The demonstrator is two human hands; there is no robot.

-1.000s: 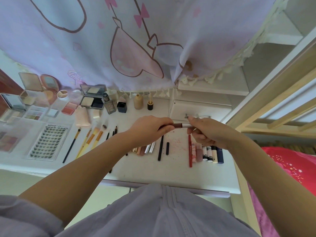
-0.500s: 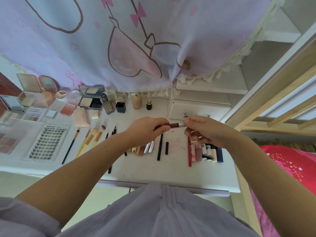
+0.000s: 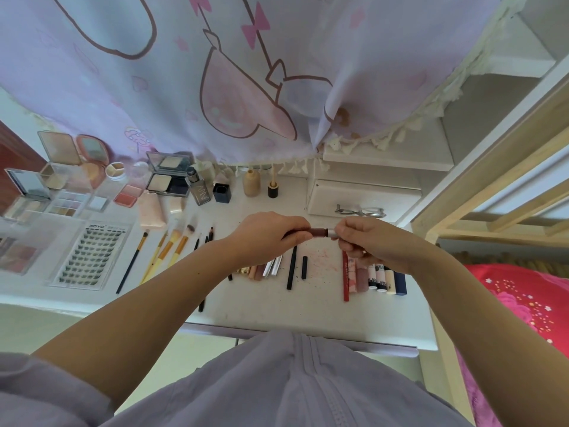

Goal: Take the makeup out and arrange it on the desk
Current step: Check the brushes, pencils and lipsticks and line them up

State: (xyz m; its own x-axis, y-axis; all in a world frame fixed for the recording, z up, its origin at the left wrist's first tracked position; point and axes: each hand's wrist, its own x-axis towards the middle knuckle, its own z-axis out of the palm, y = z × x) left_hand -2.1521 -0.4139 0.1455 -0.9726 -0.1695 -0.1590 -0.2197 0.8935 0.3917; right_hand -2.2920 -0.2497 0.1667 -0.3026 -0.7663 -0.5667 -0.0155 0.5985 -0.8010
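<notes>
Far left of frame: open compacts and eyeshadow palettes (image 3: 66, 203) were clustered on the white desk (image 3: 308, 312), mirrors up. Just right of them a false-lash tray (image 3: 89, 255) marked XOYO lay flat. Next, a black-handled brush (image 3: 132, 261), then yellow-handled brushes (image 3: 167, 251) fanned out beside it, with thin black pencils (image 3: 209, 235) near their tips. Behind those, at the desk's back edge under the lilac cartoon curtain (image 3: 246, 72): a pink pouch (image 3: 151, 211), a clear UNNY bottle (image 3: 198, 189), a dark square pot (image 3: 222, 192), a beige bottle (image 3: 251, 183).

Centre frame: left hand (image 3: 268, 235) was held above the desk, fingers curled round one end of a dark red lipstick tube (image 3: 317, 232); fingertips were pinching it. Tube was horizontal, off the desk, between both hands. Right hand (image 3: 375, 241) pinched the tube's silver end with thumb and forefinger; remaining fingers were curled under.

Below the hands on the desk: a row of silver and rose tubes (image 3: 271, 268), a long black pen (image 3: 292, 266), a short black cap (image 3: 304, 267), red smudges, then a red pencil (image 3: 345, 275) touching a tight row of lip tubes (image 3: 378, 278).

Right: a white drawer unit (image 3: 363, 195) with an eyelash curler (image 3: 360, 211) in front, wooden bed frame (image 3: 492, 192), red bedding (image 3: 529, 297).
</notes>
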